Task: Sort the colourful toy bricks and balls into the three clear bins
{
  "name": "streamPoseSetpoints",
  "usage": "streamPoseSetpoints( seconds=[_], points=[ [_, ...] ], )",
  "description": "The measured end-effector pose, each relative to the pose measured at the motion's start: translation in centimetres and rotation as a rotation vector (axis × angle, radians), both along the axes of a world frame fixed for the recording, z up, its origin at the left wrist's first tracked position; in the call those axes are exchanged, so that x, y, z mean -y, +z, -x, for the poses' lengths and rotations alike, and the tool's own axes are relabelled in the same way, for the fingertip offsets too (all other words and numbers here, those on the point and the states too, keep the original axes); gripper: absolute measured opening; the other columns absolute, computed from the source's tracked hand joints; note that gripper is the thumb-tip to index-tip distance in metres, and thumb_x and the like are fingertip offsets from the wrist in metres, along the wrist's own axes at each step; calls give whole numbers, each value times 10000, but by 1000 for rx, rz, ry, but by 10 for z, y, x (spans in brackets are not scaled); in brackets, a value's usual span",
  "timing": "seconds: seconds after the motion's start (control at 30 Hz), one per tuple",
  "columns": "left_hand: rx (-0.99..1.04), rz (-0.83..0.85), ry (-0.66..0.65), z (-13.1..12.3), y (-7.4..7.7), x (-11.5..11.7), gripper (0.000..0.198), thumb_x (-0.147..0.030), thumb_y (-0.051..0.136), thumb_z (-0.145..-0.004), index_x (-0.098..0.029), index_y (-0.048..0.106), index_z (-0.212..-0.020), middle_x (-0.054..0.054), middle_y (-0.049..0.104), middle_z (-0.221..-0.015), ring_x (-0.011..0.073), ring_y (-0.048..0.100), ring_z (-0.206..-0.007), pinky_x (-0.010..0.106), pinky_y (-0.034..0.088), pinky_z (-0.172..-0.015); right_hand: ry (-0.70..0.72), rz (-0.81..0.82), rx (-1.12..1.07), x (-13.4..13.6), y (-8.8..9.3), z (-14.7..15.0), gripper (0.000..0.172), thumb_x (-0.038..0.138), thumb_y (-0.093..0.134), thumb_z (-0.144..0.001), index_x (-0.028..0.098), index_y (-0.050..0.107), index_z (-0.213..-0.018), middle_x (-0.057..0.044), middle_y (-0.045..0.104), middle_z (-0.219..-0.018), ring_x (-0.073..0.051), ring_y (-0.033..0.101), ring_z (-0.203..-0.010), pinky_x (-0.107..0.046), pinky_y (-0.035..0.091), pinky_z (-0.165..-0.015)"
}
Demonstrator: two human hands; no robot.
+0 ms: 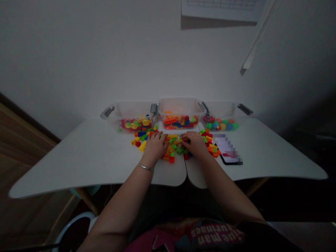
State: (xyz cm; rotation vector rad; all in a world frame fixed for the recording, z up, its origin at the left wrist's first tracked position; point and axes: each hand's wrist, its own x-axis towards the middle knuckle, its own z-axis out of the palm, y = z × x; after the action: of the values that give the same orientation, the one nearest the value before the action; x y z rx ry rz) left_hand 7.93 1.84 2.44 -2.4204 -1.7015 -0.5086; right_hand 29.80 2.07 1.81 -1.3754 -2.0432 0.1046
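A loose pile of colourful plastic building blocks (pixel 172 140) is spread on the white table between and around my hands. My left hand (pixel 156 145), with a silver bangle at the wrist, rests palm down on the left part of the pile, its fingers apart and reaching over the blocks. On the right, my right hand (pixel 195 142) is bent inward, thumb and fingertips pinched on a small yellow block (pixel 180 141). Green blocks (pixel 180 150) lie just below those fingertips. More blocks under both palms are hidden.
Three clear bins stand along the wall: the left bin (pixel 131 106) with mixed pieces, the middle bin (pixel 181 105) with blocks, the right bin (pixel 223 108) with coloured balls. A phone (pixel 228 150) lies right of the pile. The white table (pixel 105 157) has a seam in front.
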Motion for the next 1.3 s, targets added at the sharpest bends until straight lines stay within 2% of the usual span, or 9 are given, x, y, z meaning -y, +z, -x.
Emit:
streamPoseSetpoints(
  seconds=[0.1, 0.2, 0.3, 0.47, 0.63, 0.8, 0.9, 1.07, 1.3],
  points=[
    [1, 0, 3, 0, 0, 0, 428, -367, 479, -971, -210, 600, -1351, 124, 590, -1424, 324, 516, -1316, 516, 430, -1095, -62, 24, -178, -2, 0, 2, 170, 358, 674, -875, 228, 723, -973, -83, 755, -1038, -266, 673, -1030, -436, 506, -964],
    [-3, 1, 3, 0, 0, 0, 425, -364, 479, -972, -211, 600, -1350, 127, 591, -1422, 324, 515, -1316, 519, 433, -1092, -101, 51, -444, -5, 3, 5, 266, 432, 617, -887, 212, 693, -1016, -78, 747, -973, -235, 700, -889, -367, 563, -812],
    [-4, 3, 0, 0, 1, 1, 429, -365, 477, -973, -211, 596, -1355, 127, 588, -1425, 319, 515, -1316, 518, 426, -1101, -144, -18, -578, -13, 15, 2, 355, 478, 563, -902, 195, 671, -1086, -80, 734, -963, -211, 681, -808, -334, 562, -746],
    [-6, 9, 6, 0, 0, 0, 434, -373, 472, -976, -221, 588, -1366, 113, 579, -1441, 315, 505, -1330, 515, 415, -1114, -222, -232, -505, -38, 52, -14, 336, 429, 545, -920, 184, 687, -1101, -104, 729, -1055, -216, 655, -857, -361, 535, -827],
    [-10, 0, 1, 0, -1, -1, 430, -366, 474, -975, -219, 589, -1363, 114, 578, -1441, 317, 511, -1320, 518, 420, -1106, -338, -243, -318, -62, 72, -23, 296, 385, 575, -916, 191, 721, -1086, -106, 738, -1019, -258, 645, -924, -460, 483, -939],
    [-8, 1, 5, 0, -1, -1, 431, -365, 471, -976, -221, 588, -1365, 114, 578, -1441, 318, 507, -1328, 514, 419, -1109, -432, -209, -154, -69, 70, -18, 269, 352, 559, -919, 206, 744, -1050, -115, 747, -1015, -311, 622, -1075, -611, 300, -1108],
    [1, -6, 3, -1, -2, 0, 423, -362, 472, -975, -228, 592, -1357, 115, 580, -1437, 314, 511, -1326, 515, 422, -1107, -442, -240, -103, -69, 65, -15, 308, 322, 479, -945, 198, 751, -1017, -117, 746, -990, -306, 610, -1099, -653, 193, -1152],
    [-3, -5, 2, -1, -2, 0, 421, -366, 476, -972, -234, 592, -1354, 111, 580, -1438, 311, 516, -1318, 511, 423, -1104, -375, -300, -9, -70, 55, -16, 383, 252, 380, -964, 174, 754, -936, -125, 741, -956, -294, 600, -1112, -616, 199, -1181],
    [-8, -5, 2, 1, -3, -1, 438, -360, 467, -974, -224, 580, -1375, 110, 578, -1442, 314, 506, -1325, 510, 413, -1112, -250, -188, 4, -72, 59, -24, 392, 252, 352, -980, 162, 731, -1021, -147, 736, -1079, -306, 594, -1157, -575, 246, -1176]
  ],
)
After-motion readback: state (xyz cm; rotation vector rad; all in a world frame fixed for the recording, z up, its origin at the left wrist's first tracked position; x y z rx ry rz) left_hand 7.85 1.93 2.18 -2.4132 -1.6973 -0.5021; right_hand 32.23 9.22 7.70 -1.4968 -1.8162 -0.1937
